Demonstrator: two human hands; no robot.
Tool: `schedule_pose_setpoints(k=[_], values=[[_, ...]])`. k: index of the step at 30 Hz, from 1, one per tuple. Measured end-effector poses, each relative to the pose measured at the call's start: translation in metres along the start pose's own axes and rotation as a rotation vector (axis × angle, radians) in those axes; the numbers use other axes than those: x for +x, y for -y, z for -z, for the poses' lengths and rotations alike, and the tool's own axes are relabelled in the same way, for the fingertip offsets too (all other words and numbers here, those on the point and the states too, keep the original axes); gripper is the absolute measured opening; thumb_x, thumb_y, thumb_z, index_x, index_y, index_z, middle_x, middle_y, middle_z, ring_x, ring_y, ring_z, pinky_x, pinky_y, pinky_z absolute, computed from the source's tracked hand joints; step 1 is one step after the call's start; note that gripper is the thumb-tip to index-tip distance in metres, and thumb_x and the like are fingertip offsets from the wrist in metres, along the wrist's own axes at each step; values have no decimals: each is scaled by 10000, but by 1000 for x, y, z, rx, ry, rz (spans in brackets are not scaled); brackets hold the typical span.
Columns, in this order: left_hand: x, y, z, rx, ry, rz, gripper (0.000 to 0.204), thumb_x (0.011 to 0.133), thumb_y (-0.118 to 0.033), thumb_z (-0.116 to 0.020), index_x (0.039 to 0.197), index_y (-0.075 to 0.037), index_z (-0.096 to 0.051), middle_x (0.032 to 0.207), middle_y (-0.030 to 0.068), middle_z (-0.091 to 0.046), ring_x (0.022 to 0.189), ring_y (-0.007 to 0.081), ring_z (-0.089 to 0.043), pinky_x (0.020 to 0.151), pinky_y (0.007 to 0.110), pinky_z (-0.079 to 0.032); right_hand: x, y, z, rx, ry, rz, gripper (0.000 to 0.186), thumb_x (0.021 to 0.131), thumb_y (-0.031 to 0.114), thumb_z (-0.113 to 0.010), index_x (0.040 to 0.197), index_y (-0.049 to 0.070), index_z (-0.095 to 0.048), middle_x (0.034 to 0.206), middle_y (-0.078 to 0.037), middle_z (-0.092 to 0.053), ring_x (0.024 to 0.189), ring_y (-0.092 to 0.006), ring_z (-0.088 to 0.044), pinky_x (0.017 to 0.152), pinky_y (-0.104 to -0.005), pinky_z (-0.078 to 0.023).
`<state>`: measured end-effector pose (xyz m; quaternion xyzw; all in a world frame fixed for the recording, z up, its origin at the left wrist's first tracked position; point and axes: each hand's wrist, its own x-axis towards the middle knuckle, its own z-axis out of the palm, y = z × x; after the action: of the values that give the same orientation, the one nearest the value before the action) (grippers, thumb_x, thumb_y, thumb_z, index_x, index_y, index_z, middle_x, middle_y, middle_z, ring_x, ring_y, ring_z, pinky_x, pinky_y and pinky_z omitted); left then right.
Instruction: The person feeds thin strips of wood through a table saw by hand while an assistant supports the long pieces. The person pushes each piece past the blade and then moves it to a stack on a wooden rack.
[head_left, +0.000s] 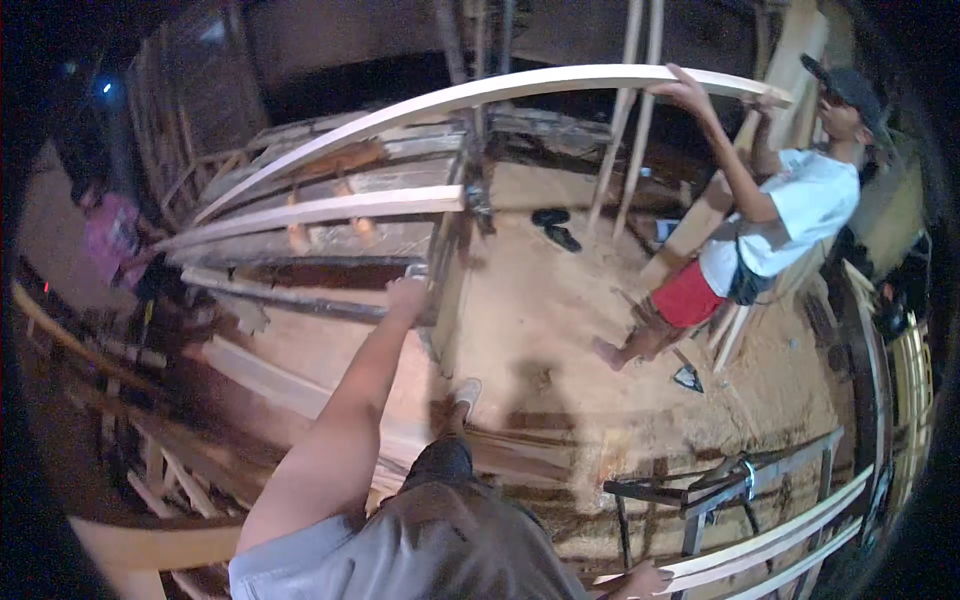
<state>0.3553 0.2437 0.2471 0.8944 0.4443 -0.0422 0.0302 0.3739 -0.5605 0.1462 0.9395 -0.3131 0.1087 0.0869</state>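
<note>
My left arm reaches forward, and my left hand [406, 298] is closed at the end of a dark rail on a long frame [300, 297]. A small greyish part shows just above the fingers; what they grip is unclear. At the lower right, my right hand [645, 580] is closed at the edge of a pale wooden strip [740, 556], one of several lying side by side. Beyond my left hand, another pale board [350, 203] lies lengthwise over the frame.
A co-worker [790, 210] at the right holds up a long pale plank [540, 80] with both hands. Another person [112, 235] stands at its far left end. Sandals [557, 230] lie on the sawdust-coloured floor [530, 300]. A dark stand [720, 480] is near the strips.
</note>
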Motion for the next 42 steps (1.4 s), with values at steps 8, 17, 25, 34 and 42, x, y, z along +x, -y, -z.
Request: schedule_pose_setpoints(k=[8,17,25,34,42], values=[[2,3,-17,-6,-53,-7,202,804,-215,-584,948,-125,-693,1011,105,-664,984,253,-629,819,444,-461,-2,-6,-55,21,-47,166,804,843,523,-469,1280,-140,-345,1200,-250,-476,1075,-365,-480,859,-492,-428],[-1,2,-14,-41,-83,73,236,817,-200,-539,966,-104,-695,1034,97,-665,972,241,-628,794,444,-434,-25,38,-14,68,-27,228,731,849,492,-501,1225,-126,-401,1181,-253,-487,1084,-362,-488,877,-483,-426],[-5,7,-23,74,-140,59,202,832,-202,-523,889,-194,-716,935,52,-683,923,216,-640,779,434,-419,-19,44,-8,57,9,226,667,853,465,-529,1176,-113,-451,1165,-255,-496,1091,-360,-496,894,-476,-425],[12,36,-38,159,-172,-21,331,821,-386,-554,885,-98,-706,928,121,-693,829,275,-678,674,439,-517,3,-7,-21,-9,143,88,596,859,434,-560,1120,-99,-507,1146,-258,-507,1100,-357,-504,912,-467,-423],[-38,-41,-113,499,-735,-734,439,881,-294,-444,1200,-4,-525,1174,142,-580,1037,361,-555,877,546,-413,2,-6,-4,12,161,-241,853,774,484,-556,1399,-29,-285,1460,-210,-279,1360,-353,-252,1086,-559,-211]])
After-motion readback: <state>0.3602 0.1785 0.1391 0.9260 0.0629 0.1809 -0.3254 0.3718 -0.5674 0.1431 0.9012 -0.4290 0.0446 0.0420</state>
